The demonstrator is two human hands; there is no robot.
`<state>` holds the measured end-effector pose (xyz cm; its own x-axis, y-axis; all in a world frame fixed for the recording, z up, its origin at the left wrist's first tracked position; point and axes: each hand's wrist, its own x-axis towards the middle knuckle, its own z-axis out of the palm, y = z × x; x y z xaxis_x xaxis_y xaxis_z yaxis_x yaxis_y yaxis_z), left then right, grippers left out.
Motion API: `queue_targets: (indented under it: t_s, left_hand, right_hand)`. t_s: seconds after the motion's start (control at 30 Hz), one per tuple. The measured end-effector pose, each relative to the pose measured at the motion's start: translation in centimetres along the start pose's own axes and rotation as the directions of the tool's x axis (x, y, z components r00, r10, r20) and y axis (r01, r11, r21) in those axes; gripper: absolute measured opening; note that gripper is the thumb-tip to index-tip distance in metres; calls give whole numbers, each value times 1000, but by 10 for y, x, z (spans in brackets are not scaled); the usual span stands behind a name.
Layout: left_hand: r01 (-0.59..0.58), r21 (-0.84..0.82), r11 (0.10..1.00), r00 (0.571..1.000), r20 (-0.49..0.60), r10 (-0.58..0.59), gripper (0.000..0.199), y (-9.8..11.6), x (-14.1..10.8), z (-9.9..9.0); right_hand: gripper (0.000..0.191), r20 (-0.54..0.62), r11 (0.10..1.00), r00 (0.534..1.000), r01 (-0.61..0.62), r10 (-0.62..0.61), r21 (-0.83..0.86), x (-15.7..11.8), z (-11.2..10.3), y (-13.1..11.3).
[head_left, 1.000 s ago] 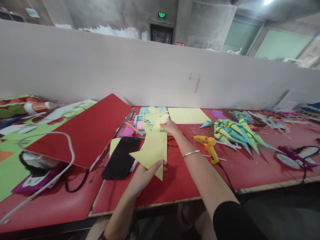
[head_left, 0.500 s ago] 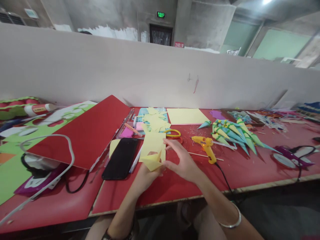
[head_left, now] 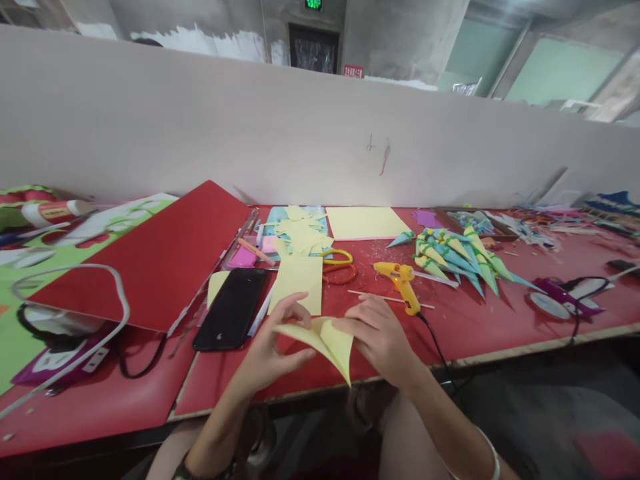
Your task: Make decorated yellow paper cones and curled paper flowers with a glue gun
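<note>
A sheet of pale yellow paper, curled so that one corner points down toward me, is held between my two hands near the table's front edge. My left hand pinches its left side, fingers above and thumb below. On the right side, my right hand grips the paper, its fingertips partly hidden behind it. A flat yellow paper rectangle lies on the table just beyond my hands. To the left rests a black phone. A yellow hot glue gun lies to the right, beside a thin wooden stick.
Yellow-handled scissors lie behind the hands, near yellow paper scraps and a large yellow sheet. Several blue and yellow paper cones are piled at right. A red board and white cable occupy the left.
The yellow paper has opened from a folded shape and turned its point downward. My right hand has come onto it, and both hands are nearer the table's front edge. The view has tilted down slightly.
</note>
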<state>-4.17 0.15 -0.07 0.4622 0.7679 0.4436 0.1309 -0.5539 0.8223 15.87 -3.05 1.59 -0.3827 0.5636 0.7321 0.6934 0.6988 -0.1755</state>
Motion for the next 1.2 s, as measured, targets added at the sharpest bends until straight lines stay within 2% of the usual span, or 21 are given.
queue_targets:
  t_s: [0.1, 0.2, 0.33, 0.43, 0.5, 0.6, 0.73, 0.87, 1.0, 1.2]
  left_hand:
    - [-142, 219, 966, 988, 94, 124, 38, 8, -5, -6]
    - [-306, 458, 835, 949, 219, 228, 18, 10, -13, -5]
    - [-343, 648, 681, 937, 283, 203, 27, 8, -30, 2]
    - [-347, 693, 632, 934, 315, 168, 28, 9, -39, 8]
    - [-332, 712, 618, 939, 311, 146, 28, 11, -42, 10]
    - [-285, 734, 617, 958, 247, 149, 30, 12, -45, 13]
    - [-215, 723, 657, 977, 159, 145, 33, 7, -47, 16]
    - [-127, 678, 724, 992, 67, 111, 31, -1, -50, 17]
    - [-21, 640, 768, 1000, 10, 19, 32, -4, -49, 18]
    - [104, 666, 739, 988, 14, -151, 34, -5, -47, 18]
  right_hand:
    - [24, -5, 991, 998, 58, -59, -123, -15, -7, -3]
    - [27, 71, 972, 990, 132, -120, -196, -35, -3, -6]
    - [30, 164, 978, 982, 122, -94, -168, -63, 9, -4]
    - [29, 221, 999, 975, 7, 4, -50, -73, 11, -3]
    - [24, 293, 996, 953, -86, 79, 13, -74, 8, -3]
    - [21, 363, 972, 916, -217, 171, 89, -72, 2, -3]
    - [18, 373, 907, 877, -385, 302, 170, -67, 3, -3]
    - [24, 351, 831, 818, -532, 455, 161, -60, 12, -3]
    - [29, 345, 816, 785, -572, 514, 86, -57, 18, -2]
    - [34, 309, 840, 791, -539, 528, -55, -54, 22, -2]
